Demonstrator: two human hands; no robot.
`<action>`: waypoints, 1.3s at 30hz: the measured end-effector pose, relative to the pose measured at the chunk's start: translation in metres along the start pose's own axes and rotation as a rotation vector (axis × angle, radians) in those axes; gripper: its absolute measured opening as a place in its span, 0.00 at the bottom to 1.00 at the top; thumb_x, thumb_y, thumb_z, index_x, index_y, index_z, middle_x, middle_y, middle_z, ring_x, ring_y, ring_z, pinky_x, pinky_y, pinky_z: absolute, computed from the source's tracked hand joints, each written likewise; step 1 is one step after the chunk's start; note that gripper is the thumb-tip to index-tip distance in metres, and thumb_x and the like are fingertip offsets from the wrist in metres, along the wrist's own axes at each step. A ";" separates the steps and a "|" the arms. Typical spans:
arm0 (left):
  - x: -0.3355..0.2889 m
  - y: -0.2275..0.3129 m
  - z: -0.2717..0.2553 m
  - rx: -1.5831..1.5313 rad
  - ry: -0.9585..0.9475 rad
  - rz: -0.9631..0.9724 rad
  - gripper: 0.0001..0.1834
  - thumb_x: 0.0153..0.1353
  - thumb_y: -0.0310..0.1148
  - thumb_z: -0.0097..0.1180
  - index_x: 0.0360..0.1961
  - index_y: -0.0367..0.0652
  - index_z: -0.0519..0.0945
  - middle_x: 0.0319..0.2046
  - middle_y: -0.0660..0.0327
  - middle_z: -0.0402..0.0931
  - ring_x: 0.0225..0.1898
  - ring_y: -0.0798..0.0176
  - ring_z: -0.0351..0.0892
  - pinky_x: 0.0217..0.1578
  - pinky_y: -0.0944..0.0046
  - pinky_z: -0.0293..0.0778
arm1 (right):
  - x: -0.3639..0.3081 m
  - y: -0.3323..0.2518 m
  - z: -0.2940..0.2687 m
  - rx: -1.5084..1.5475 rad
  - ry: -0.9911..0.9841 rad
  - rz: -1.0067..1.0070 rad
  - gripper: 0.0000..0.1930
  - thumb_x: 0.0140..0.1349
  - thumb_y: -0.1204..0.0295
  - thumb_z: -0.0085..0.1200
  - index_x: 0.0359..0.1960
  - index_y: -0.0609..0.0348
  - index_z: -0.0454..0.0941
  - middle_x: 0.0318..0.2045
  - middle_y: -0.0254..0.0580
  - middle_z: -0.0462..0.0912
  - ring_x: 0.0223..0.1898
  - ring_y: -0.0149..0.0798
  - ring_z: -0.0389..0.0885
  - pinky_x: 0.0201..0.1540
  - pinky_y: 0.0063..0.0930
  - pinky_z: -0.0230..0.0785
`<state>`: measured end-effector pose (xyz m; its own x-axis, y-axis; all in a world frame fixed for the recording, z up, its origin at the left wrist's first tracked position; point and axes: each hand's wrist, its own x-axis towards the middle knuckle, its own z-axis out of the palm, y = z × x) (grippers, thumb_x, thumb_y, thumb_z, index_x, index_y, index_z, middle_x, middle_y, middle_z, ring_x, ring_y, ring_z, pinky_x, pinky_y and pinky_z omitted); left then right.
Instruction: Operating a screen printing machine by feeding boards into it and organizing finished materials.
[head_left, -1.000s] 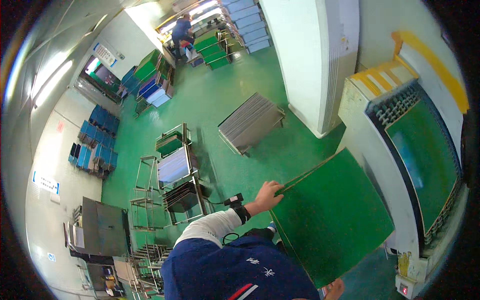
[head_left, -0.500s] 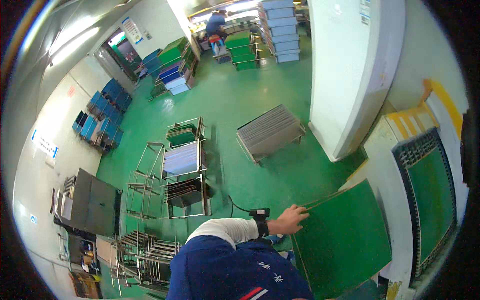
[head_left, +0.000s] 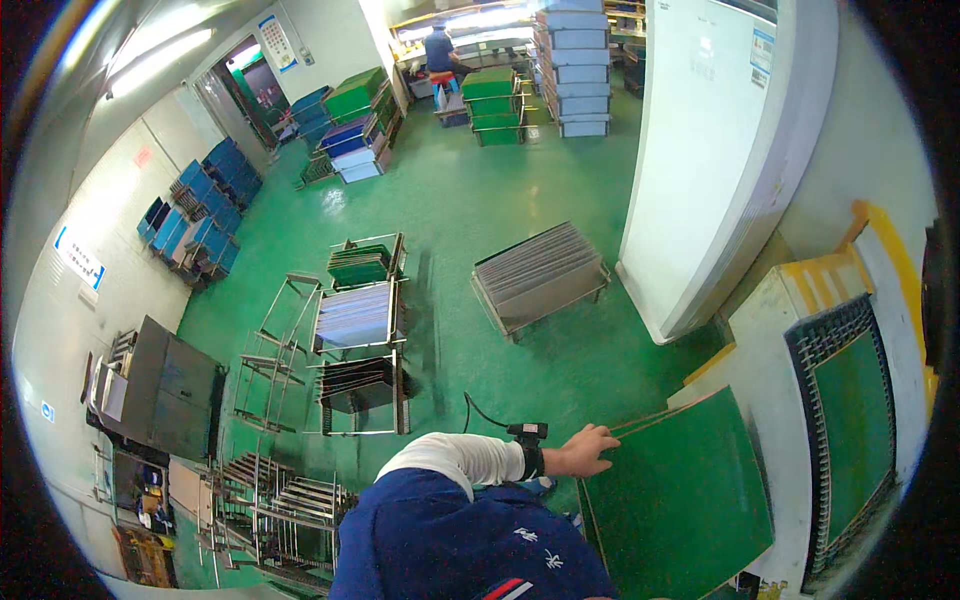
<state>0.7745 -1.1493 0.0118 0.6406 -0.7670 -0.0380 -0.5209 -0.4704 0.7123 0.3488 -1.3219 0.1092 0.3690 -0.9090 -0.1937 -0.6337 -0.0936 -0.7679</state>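
My left hand (head_left: 582,451) reaches across from the lower middle, its fingers bent around the upper left corner of a large green panel (head_left: 680,495). The panel is flat, thin and rectangular, with a brownish edge. A second edge shows just behind its upper and left sides, so more than one sheet may be there. A black strap with a small dark device (head_left: 528,431) and a cable sits on my left wrist. My right hand is not in view. To the right of the panel, a machine opening with a toothed black frame (head_left: 815,400) holds another green panel (head_left: 860,430).
Metal racks of upright panels stand on the green floor: a grey one (head_left: 540,280) ahead and several (head_left: 360,315) to the left. A white cabinet-like block (head_left: 700,160) rises at the right. Stacked bins (head_left: 583,75) and a seated person (head_left: 440,55) are far off.
The view has shifted slightly, and the green panel appears a little lower and further left. My left hand stays at its corner.
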 end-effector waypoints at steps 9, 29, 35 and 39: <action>0.034 -0.011 0.004 -0.510 0.004 -0.323 0.22 0.47 0.40 0.63 0.44 0.41 0.79 0.31 0.53 0.79 0.31 0.54 0.78 0.36 0.56 0.75 | 0.006 0.075 0.007 0.095 -0.032 -0.019 0.22 0.72 0.60 0.38 0.56 0.63 0.71 0.49 0.48 0.78 0.48 0.46 0.74 0.53 0.36 0.67; -0.007 0.006 -0.073 -0.667 0.228 -0.434 0.14 0.57 0.37 0.60 0.34 0.35 0.82 0.26 0.64 0.78 0.29 0.72 0.73 0.31 0.69 0.70 | 0.033 -0.035 0.028 0.584 0.062 0.209 0.15 0.66 0.63 0.49 0.41 0.65 0.73 0.33 0.36 0.76 0.33 0.33 0.74 0.36 0.30 0.70; -0.006 0.010 -0.088 -0.877 0.279 -0.443 0.12 0.58 0.33 0.61 0.34 0.32 0.79 0.27 0.64 0.77 0.29 0.72 0.72 0.30 0.70 0.69 | 0.052 -0.017 0.026 0.652 0.064 0.151 0.09 0.64 0.67 0.52 0.37 0.60 0.75 0.31 0.30 0.74 0.31 0.27 0.69 0.33 0.25 0.65; -0.006 0.012 -0.089 -0.905 0.165 -0.458 0.11 0.60 0.31 0.58 0.38 0.32 0.79 0.30 0.63 0.77 0.32 0.71 0.74 0.34 0.69 0.71 | 0.041 -0.016 0.021 0.727 0.165 0.212 0.07 0.63 0.68 0.53 0.35 0.59 0.75 0.30 0.28 0.73 0.30 0.27 0.68 0.33 0.25 0.63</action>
<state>0.8147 -1.1111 0.0826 0.7758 -0.4954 -0.3907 0.3698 -0.1448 0.9178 0.3883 -1.3493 0.1001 0.1473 -0.9317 -0.3320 -0.0528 0.3277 -0.9433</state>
